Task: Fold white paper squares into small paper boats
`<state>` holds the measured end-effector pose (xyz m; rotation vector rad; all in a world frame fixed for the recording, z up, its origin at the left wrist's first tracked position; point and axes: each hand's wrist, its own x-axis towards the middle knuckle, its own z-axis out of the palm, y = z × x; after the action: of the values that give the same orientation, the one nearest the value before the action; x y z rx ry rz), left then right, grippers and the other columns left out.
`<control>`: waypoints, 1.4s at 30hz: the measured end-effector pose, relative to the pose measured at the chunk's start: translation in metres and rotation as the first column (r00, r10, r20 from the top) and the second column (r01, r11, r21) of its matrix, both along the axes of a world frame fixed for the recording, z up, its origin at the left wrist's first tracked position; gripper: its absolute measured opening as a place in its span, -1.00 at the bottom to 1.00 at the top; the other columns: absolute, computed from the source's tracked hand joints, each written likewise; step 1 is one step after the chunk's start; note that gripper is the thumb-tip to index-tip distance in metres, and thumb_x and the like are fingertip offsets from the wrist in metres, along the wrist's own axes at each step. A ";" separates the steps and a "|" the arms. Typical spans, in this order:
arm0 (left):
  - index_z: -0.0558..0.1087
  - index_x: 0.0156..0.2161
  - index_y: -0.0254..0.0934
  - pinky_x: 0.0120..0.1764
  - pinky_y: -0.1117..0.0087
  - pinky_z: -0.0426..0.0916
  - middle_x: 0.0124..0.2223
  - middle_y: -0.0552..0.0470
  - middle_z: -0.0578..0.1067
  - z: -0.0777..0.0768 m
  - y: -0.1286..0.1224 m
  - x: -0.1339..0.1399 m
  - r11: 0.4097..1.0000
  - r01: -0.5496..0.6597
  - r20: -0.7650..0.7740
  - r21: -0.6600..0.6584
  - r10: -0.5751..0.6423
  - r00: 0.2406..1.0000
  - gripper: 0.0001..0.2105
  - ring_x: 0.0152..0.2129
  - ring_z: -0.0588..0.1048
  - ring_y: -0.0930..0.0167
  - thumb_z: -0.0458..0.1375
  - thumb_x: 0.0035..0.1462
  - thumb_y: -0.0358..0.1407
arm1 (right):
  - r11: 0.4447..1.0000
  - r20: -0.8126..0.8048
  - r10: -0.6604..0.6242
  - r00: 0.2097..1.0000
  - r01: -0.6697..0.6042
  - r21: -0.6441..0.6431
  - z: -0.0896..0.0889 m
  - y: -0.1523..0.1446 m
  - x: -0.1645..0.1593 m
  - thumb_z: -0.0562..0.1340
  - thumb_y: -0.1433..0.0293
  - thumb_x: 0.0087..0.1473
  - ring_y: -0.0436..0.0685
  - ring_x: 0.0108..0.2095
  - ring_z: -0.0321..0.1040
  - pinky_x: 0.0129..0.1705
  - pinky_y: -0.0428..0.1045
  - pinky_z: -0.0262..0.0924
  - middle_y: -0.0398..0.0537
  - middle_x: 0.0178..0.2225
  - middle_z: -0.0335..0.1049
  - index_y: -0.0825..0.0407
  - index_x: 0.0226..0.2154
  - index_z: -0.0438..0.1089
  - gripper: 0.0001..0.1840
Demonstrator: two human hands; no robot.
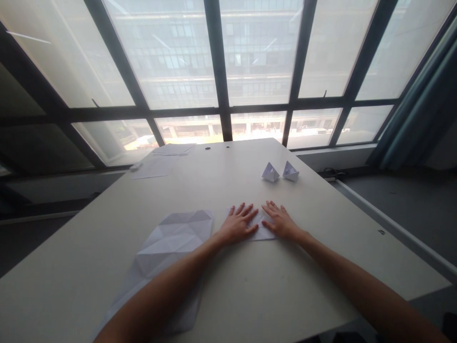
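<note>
Directly under each grip, paper

Across the far side, a wall of dark-framed glass panes, with a pale multi-storey building beyond. At right, a blue-grey fabric curtain hanging in folds; near it, thin black cables and a long, straight, pale bar. On the smooth white counter, far end, a small dark round spot.

Left hand and right hand overlie paper.
</note>
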<state>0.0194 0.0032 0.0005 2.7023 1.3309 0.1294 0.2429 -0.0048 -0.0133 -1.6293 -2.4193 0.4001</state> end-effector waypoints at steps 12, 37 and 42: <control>-0.04 0.35 0.06 0.26 -0.09 -0.25 0.41 0.10 -0.09 -0.002 0.001 -0.002 1.000 0.009 0.012 0.000 -0.009 1.000 -0.38 0.34 -0.17 0.15 -0.19 0.24 0.15 | 0.978 0.052 -0.047 0.998 0.057 -0.202 0.014 0.007 0.035 0.10 0.06 0.18 0.26 0.38 -0.59 0.28 0.37 -0.50 0.14 0.40 -0.50 -0.04 0.36 -0.18 -0.18; -0.08 0.36 0.00 0.26 -0.09 -0.28 0.41 0.12 -0.11 0.001 0.000 -0.003 0.999 0.040 0.009 -0.009 -0.040 0.999 -0.35 0.34 -0.18 0.14 -0.24 0.25 0.17 | 0.979 -0.383 0.169 0.908 -0.110 0.172 0.009 0.002 0.015 0.17 0.37 0.13 0.24 0.17 0.18 0.22 0.20 0.03 0.12 0.14 0.31 0.02 0.12 0.34 -0.52; -0.07 0.36 0.00 0.26 -0.08 -0.27 0.41 0.11 -0.11 0.001 0.000 -0.002 0.999 0.040 0.011 -0.016 -0.040 0.999 -0.35 0.34 -0.19 0.14 -0.23 0.25 0.17 | 0.987 -0.434 0.163 0.886 -0.146 0.071 0.024 0.006 0.045 0.31 0.23 0.03 0.14 -0.27 0.36 -0.20 0.06 0.31 0.02 -0.21 0.43 0.03 -0.20 0.48 -0.71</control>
<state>0.0176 0.0032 0.0014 2.7090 1.2681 0.1277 0.2876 0.0011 0.0105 -1.1738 -2.1950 0.6652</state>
